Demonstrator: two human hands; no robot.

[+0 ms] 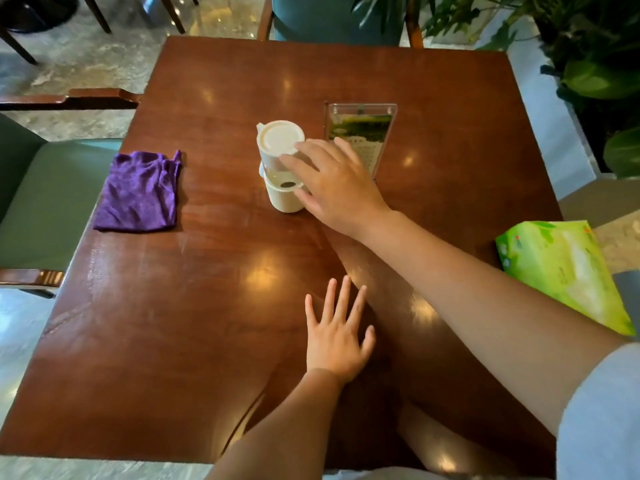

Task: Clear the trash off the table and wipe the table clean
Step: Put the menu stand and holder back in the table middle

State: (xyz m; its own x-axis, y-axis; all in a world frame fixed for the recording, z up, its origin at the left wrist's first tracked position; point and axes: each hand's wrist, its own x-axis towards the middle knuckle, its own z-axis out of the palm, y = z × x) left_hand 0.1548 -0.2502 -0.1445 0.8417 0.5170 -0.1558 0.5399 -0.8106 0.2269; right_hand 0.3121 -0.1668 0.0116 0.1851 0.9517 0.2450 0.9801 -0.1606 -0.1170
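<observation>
A cream lidded bottle [278,157] with a clear middle section stands near the centre of the brown wooden table [194,306]. My right hand [337,185] reaches across and wraps its fingers around the bottle's right side. My left hand [337,336] lies flat on the table nearer to me, fingers spread and holding nothing. A crumpled purple cloth [138,194] rests on the table's left edge, apart from both hands.
A clear acrylic sign holder [360,133] with a green card stands just behind my right hand. A green tissue pack [564,271] sits at the table's right edge. Green-cushioned chairs [45,195] stand left and at the far side; potted plants [595,64] at the right.
</observation>
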